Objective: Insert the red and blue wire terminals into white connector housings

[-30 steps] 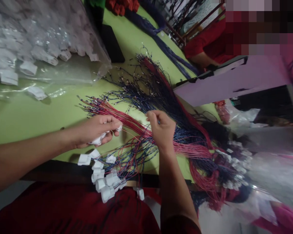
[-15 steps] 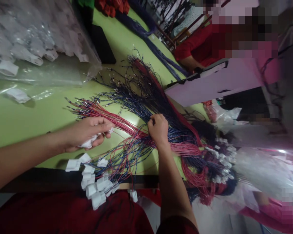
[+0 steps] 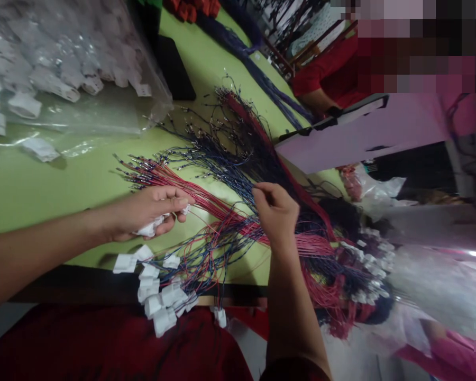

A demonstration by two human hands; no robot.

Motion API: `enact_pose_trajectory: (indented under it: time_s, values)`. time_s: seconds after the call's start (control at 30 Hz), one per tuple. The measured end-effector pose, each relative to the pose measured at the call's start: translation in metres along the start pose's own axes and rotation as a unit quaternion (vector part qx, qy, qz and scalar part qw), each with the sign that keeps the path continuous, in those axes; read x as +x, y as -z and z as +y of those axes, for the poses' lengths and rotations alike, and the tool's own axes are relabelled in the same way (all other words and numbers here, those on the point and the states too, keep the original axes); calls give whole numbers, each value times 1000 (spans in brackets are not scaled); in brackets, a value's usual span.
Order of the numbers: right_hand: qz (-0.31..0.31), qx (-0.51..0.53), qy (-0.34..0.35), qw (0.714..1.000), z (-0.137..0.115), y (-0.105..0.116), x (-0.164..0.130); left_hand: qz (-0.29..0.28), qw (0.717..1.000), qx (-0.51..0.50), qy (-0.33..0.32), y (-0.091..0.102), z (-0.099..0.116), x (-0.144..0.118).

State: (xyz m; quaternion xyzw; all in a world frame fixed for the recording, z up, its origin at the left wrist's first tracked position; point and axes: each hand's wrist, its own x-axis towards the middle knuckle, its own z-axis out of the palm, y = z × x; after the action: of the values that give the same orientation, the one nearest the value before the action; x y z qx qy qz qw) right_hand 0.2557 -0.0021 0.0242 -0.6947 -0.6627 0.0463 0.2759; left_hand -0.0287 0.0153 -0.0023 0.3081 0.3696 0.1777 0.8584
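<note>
Wires [image 3: 238,174], red and dark blue, lie fanned across the green bench [image 3: 55,185], their long axis running diagonally from the metal-tipped ends at the upper left toward a dense tangle at the lower right, just past the right hand [image 3: 276,211]. The red wires [image 3: 170,180] point their crimped tips up and to the left, beyond the left hand's fingertips; the blue ones spread more steeply toward the far side of the bench. The right hand's fingers [image 3: 264,191] are pressed together at the tips, pinching what looks like one or a few blue strands out of the fan, though the exact wire is too fine to tell. The left hand [image 3: 150,211] is curled shut around a white connector [image 3: 148,229], thumb and forefinger meeting at a small white piece at the fingertips, just beside the red wires. Below the left hand's knuckles, at the near bench edge, a cluster of white connectors [image 3: 162,301] hangs on looped red and blue leads. Well beyond the left fingers, at the upper left, a clear plastic bag [image 3: 75,79] holds many more white housings. Beyond the right hand's fingers lies a pale purple board [image 3: 360,137], and a person in a red sleeve [image 3: 325,69] sits past it.
</note>
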Motion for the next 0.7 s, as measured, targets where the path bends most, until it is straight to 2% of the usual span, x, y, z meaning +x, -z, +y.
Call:
enact_pose_trajectory:
  time_s: [0.13,0.2,0.3,0.4,0.53,0.7]
  values:
    - [-136,-73,-19,988,1,-29,17,-1,1000,6,-2,1,-1,3]
    - [-162,-151,-14,975,0,-40,25,3,1000,11,1,1,0,4]
    - [-169,-231,3,958,-2,-46,36,7,1000,13,4,0,2,3]
    - [-153,-174,-15,973,5,-39,45,15,1000,12,8,0,3,2]
    - [-101,-11,-103,989,21,-25,51,11,1000,14,14,1,4,3]
    - [-95,25,-131,987,27,-36,52,6,1000,5,6,2,2,4]
